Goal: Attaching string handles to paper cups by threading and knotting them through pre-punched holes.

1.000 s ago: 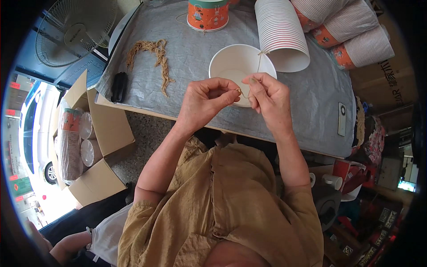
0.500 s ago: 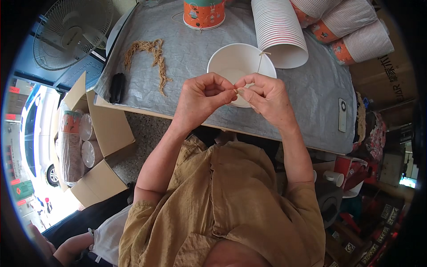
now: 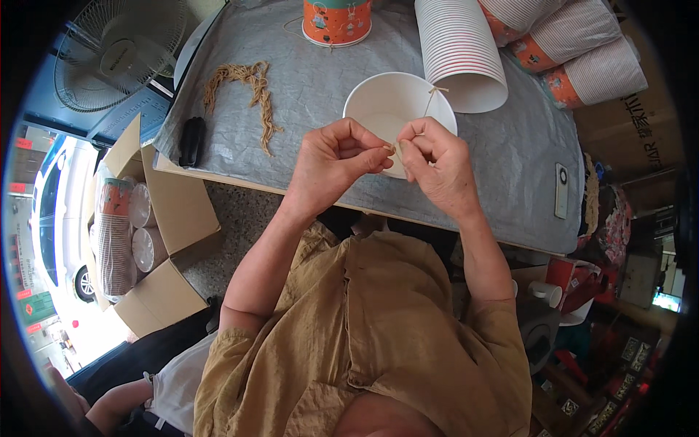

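A large white paper tub (image 3: 370,100) stands open side up in front of me, partly covered by my hands. Tan string (image 3: 428,107) is knotted at its far right rim and runs down toward my right hand. My left hand (image 3: 337,154) pinches a small tan bit of string between thumb and forefinger over the tub's near left side. Just to the right, the thumb and forefinger of my right hand (image 3: 438,162) are closed around string, mostly hidden by the fingers. A narrow gap separates the two sets of fingertips.
A bundle of tan strings (image 3: 261,98) and a black object (image 3: 191,142) lie on the grey-covered table (image 3: 291,58). At the back are an orange-and-green tub (image 3: 336,28), nested white tubs (image 3: 462,58) and wrapped stacks (image 3: 571,36). An open carton (image 3: 178,207) with wrapped tubs stands left; a person's arm (image 3: 120,400) shows lower left.
My right fingertips have drawn a little to the right, away from my left ones, where before they met. The left hand keeps its pinch.
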Available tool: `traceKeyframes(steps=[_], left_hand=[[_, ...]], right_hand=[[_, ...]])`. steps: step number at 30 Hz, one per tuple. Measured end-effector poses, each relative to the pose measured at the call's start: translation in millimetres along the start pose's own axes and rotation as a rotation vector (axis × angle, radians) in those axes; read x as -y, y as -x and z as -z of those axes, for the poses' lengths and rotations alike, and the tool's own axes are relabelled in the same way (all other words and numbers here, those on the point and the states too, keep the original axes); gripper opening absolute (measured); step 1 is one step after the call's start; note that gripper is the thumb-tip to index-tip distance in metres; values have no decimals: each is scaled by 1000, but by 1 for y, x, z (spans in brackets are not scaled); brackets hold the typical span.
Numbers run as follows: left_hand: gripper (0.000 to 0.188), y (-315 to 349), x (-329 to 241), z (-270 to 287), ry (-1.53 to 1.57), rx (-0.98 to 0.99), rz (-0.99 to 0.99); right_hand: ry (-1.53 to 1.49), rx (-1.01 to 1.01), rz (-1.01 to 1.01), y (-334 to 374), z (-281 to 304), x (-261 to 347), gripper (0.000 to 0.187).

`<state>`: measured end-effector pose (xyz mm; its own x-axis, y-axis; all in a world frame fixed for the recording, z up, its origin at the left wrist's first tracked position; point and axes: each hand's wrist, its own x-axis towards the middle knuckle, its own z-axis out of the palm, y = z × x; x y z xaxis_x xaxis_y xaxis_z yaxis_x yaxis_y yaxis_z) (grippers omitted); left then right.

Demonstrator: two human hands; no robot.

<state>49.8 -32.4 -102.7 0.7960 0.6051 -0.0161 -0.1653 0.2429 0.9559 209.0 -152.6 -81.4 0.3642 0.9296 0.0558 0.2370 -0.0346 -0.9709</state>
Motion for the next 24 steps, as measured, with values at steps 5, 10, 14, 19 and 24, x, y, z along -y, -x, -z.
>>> traceKeyframes(steps=[5,10,14,19,24], left_hand=[[8,0,0,2,12,13,16],[10,-2,0,2,10,40,1],[10,-2,-1,3,-2,54,18],[16,-1,-3,1,68,59,57],[23,-1,-2,0,96,73,78]], right_hand=[[-26,93,33,-4,14,0,16],[27,147,82,-4,14,5,14],[32,103,81,-4,10,-3,10],[-16,65,119,-2,3,-6,9],[-15,8,166,-1,1,-11,9]])
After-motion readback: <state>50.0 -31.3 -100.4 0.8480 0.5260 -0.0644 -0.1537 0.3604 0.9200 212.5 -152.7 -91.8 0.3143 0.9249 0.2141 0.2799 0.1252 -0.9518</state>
